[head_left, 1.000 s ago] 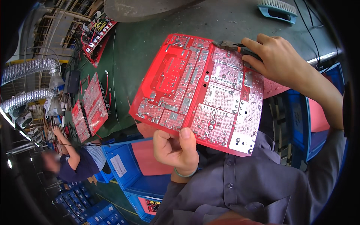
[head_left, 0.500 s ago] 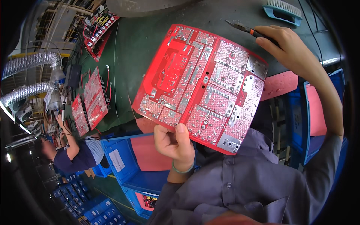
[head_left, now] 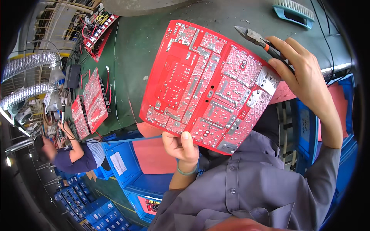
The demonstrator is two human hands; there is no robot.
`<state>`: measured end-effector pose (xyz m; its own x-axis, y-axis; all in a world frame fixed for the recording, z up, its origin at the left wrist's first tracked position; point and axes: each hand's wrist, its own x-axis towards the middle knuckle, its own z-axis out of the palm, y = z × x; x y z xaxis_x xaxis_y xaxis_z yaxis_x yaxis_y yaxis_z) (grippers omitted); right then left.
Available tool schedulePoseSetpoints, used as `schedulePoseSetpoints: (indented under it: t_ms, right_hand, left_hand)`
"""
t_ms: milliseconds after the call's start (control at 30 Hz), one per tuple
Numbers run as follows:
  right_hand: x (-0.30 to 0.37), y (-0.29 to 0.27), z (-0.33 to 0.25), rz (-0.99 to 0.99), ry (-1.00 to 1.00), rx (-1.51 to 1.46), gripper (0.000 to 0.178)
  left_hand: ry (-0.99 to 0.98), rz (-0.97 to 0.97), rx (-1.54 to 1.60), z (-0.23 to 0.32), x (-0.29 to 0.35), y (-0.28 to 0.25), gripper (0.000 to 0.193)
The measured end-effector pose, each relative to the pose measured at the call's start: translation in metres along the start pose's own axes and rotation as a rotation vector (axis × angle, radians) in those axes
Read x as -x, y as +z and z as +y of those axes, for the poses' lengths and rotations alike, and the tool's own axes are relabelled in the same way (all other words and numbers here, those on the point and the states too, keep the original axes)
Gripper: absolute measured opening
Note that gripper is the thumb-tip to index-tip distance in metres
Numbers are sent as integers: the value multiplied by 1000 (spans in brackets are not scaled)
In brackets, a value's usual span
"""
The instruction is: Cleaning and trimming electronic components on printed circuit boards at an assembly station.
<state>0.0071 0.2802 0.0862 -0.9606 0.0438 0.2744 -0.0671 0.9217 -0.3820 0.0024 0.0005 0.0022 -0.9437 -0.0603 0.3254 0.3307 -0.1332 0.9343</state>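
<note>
Left hand (head_left: 182,147) pinches the near lower edge of the large red printed circuit board (head_left: 204,82), thumb on top, solder side up. Board is held tilted above the dark green workbench (head_left: 131,50), long axis running from lower left up to upper right. Right hand (head_left: 304,71), closed around the orange-handled side cutters (head_left: 260,39), sits at the board's far right corner, cutter tips pointing left, just off the upper edge. Right hand is nearer that corner; left only supports.

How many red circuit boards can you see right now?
4: one large red circuit board in the left hand, two on the green bench, one top left; others may be hidden.
</note>
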Motion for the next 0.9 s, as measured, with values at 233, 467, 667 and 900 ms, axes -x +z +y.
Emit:
schedulePoseSetpoints:
  t_ms: [233,467,667,900]
  right_hand:
    - [7,-3,-22,42,0,174,46]
    - [2,-3,-40,107,37,179,48]
    - [-2,-5,-37,74,30,185,58]
    - [-3,-3,-37,75,20,286,64]
  left_hand:
    - [-22,-20,14,-3,3,-2,17]
    - [-38,-36,17,-2,0,-4,19]
    - [-44,-73,48,-1,1,-6,24]
    - [-29,-97,38,-1,1,-8,30]
